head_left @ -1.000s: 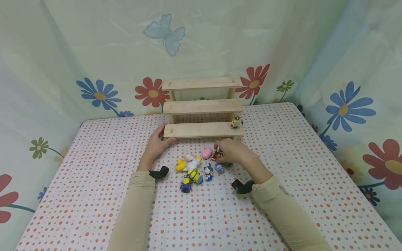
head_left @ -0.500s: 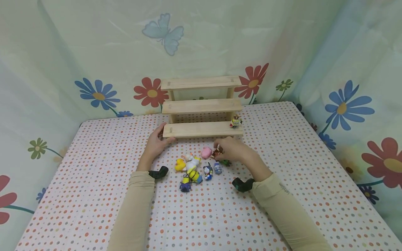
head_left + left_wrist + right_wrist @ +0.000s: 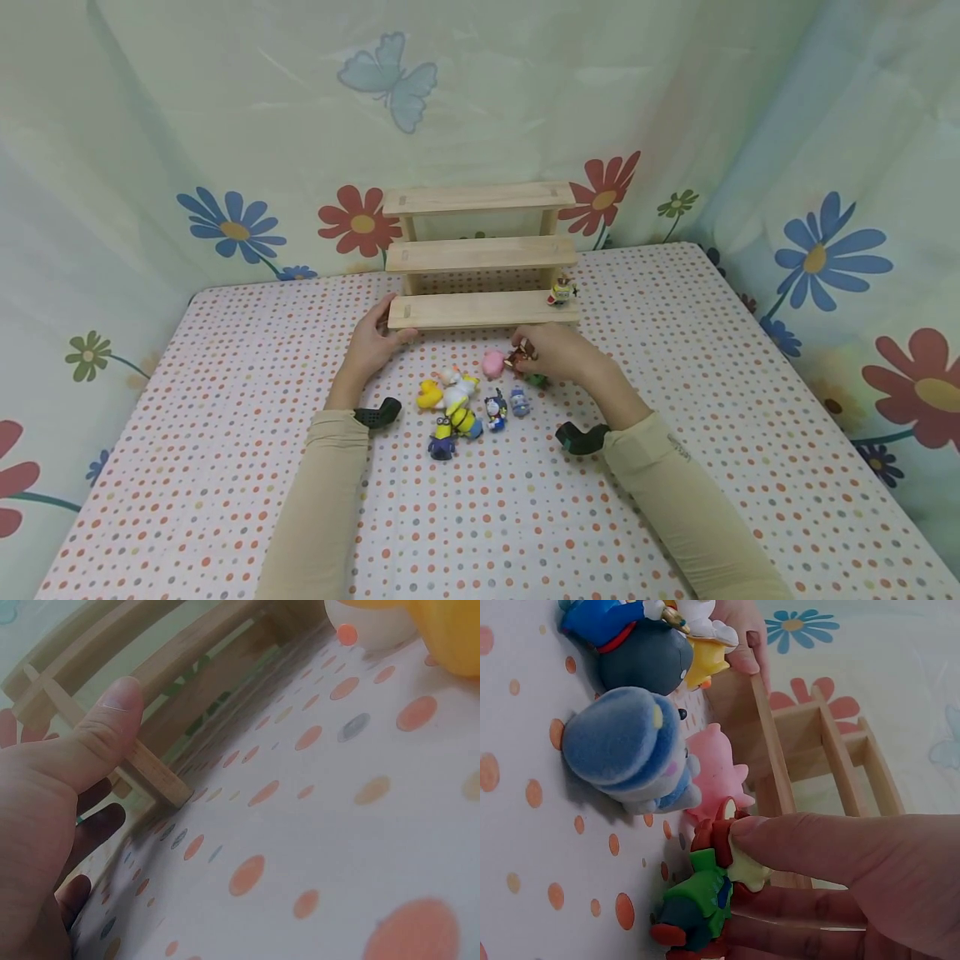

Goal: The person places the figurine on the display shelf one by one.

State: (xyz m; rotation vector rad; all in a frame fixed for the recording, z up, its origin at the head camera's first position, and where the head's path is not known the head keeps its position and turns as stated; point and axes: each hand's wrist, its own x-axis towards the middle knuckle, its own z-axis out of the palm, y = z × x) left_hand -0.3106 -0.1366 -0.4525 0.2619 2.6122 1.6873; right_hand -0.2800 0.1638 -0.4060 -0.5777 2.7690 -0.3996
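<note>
My left hand (image 3: 370, 342) holds the left end of a three-step wooden shelf (image 3: 480, 312), with the thumb (image 3: 112, 724) in front and the fingers around the side. Between the thumb and fingers of my right hand (image 3: 562, 352) is a brown-headed animal figurine (image 3: 705, 889) in green clothes, pinched by the head and tilted. A pink figurine (image 3: 492, 364) lies beside it. Nearer me are a blue plush-like figurine (image 3: 619, 742), a dark blue and white figurine (image 3: 496, 411), a white duck figurine (image 3: 458, 390), a yellow figurine (image 3: 429, 394) and two minion figurines (image 3: 442, 439).
A small crowned yellow figurine (image 3: 560, 292) stands on the right end of the lowest step. The table has a dotted cloth (image 3: 225, 467). A flowered curtain (image 3: 495, 100) hangs behind the shelf and at both sides.
My right hand has shifted slightly toward the shelf with the brown-headed figurine, away from the blue figurine. The left hand stays at the shelf's end.
</note>
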